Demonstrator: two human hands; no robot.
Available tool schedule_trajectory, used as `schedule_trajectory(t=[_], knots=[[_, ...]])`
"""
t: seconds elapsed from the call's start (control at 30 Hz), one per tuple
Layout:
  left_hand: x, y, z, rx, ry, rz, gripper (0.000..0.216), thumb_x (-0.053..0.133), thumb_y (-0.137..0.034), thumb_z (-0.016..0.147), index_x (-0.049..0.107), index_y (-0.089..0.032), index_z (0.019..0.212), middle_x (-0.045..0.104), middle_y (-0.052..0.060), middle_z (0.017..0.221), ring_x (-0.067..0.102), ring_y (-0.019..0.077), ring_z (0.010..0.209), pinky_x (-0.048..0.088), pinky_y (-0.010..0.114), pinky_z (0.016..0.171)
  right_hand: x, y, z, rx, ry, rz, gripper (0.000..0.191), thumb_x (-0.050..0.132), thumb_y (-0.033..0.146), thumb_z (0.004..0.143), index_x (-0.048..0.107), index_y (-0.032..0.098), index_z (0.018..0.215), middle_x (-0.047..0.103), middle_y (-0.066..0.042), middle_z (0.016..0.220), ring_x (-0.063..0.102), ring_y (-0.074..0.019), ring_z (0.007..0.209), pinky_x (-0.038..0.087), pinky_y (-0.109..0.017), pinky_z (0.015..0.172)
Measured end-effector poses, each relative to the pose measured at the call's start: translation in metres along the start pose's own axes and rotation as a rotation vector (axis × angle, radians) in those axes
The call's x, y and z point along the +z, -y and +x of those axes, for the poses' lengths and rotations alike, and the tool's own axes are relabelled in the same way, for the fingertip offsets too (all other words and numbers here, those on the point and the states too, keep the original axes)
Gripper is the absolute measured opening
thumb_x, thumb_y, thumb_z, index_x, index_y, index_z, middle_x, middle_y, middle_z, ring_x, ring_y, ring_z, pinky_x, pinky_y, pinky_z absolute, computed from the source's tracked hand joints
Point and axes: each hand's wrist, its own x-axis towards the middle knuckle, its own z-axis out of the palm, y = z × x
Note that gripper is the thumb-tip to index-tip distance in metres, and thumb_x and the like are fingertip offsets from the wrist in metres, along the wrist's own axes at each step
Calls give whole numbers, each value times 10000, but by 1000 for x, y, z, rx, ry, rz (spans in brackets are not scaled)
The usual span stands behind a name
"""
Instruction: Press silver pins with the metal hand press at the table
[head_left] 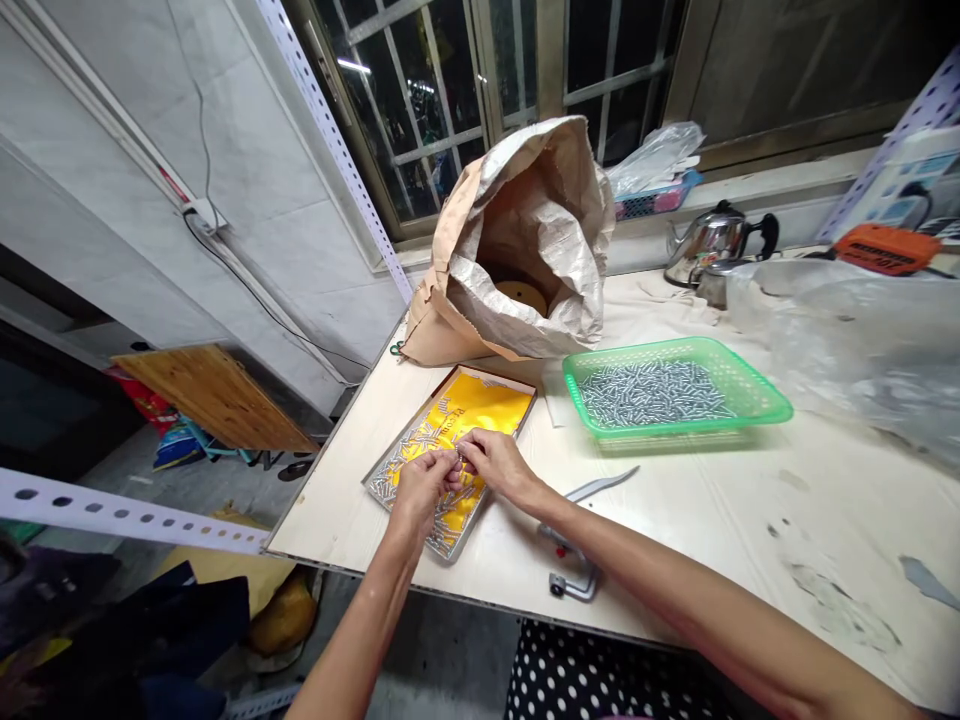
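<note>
My left hand (429,484) and my right hand (491,460) meet over a shallow tray (477,522) lined with yellow printed material (487,400). Both hands are closed, fingertips pinched together and touching. Whatever sits between them is too small and covered to name. Many small silvery metal pieces (390,470), thin and short, lie loose in the tray, mostly in its near and left parts. Right of the tray, a green plastic basket (757,405) holds a heap of similar small metal pieces (652,392).
A large paper sack (457,285) lies open behind the tray. Under my right forearm is a metal clamp-like tool (577,580) with a grey handle (600,487). A kettle (712,245), an orange tool (885,248) and plastic sheeting (885,340) stand along the table's back right.
</note>
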Motion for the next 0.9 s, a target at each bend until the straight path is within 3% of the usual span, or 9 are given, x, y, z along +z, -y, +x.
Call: schedule_trajectory(t=[0.1,0.27,0.43,0.57,0.7,0.8,0.9], knots=[[-7,0,0,-29,-9,-19,414,833,-408,472,641,-108,683,589,-13,615,533,88,560,476,221,559,2,-4,6,-10,75,-26,182,503,160,911,659,163,817,666,-13,736,613,-137,682,436,-236,643],[-14,3,-1,20,-48,89,351,801,-358,515,659,-103,708,612,-13,634,535,83,533,468,225,544,5,-4,9,-272,315,-379,247,479,105,914,674,181,1045,688,-66,989,618,-184,922,456,-297,825],[-14,-9,-13,-20,-42,134,377,783,-327,542,665,-98,817,630,-15,681,536,75,513,481,233,542,-22,19,-9,-304,191,-599,425,537,148,916,519,207,1336,550,-126,1283,579,-222,1053,477,-351,876],[-2,-12,-41,-54,75,150,383,791,-344,561,615,-126,823,609,-27,658,570,94,546,504,236,556,-69,27,-58,-332,168,-613,324,485,199,964,569,158,1274,617,-115,1114,583,-226,1003,485,-367,872],[26,2,-70,-121,276,187,378,794,-395,590,607,-136,792,579,-24,654,555,98,572,493,221,524,-110,10,-130,-247,128,-696,264,453,214,981,642,161,1157,647,-109,1008,576,-230,966,486,-385,853],[49,16,-82,-220,423,220,401,777,-448,613,624,-127,798,541,-34,620,488,77,514,417,193,444,-124,-10,-177,-168,108,-758,246,486,222,967,655,167,1137,652,-116,1021,564,-241,962,490,-393,817],[64,28,-83,-300,480,311,406,748,-481,647,625,-121,790,476,-63,530,380,54,428,288,177,377,-128,-24,-205,-127,84,-782,252,518,229,954,646,177,1165,647,-116,1053,547,-250,972,483,-401,801]])
